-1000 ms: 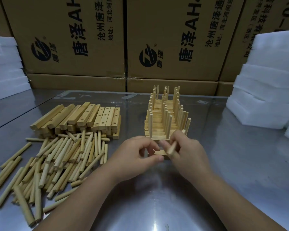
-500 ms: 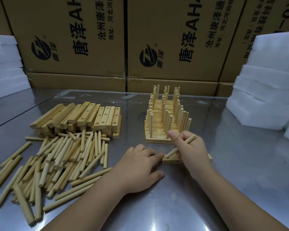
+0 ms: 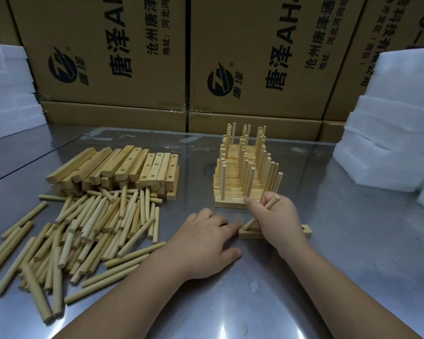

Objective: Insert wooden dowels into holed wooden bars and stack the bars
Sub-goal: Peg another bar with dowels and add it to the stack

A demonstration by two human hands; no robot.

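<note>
Wood, pale and dry: the dowel (image 3: 262,212) looks light, stiff and smooth, likely to roll if dropped on the steel table (image 3: 353,265). The right hand (image 3: 278,222) pinches it between thumb and curled fingers. It is tilted, its lower end at the left-end hole of the holed bar (image 3: 306,231), which lies flat under that hand. The left hand (image 3: 206,243), at nine o'clock of the bar, has straight fingers close together, tips against the bar's end. A mid-length grip seems best for steering it upright — a snug hole may need a firm push. The finished stack (image 3: 240,177) stands at twelve o'clock, loose dowels (image 3: 88,228) at nine, spare bars (image 3: 123,167) at ten.
</note>
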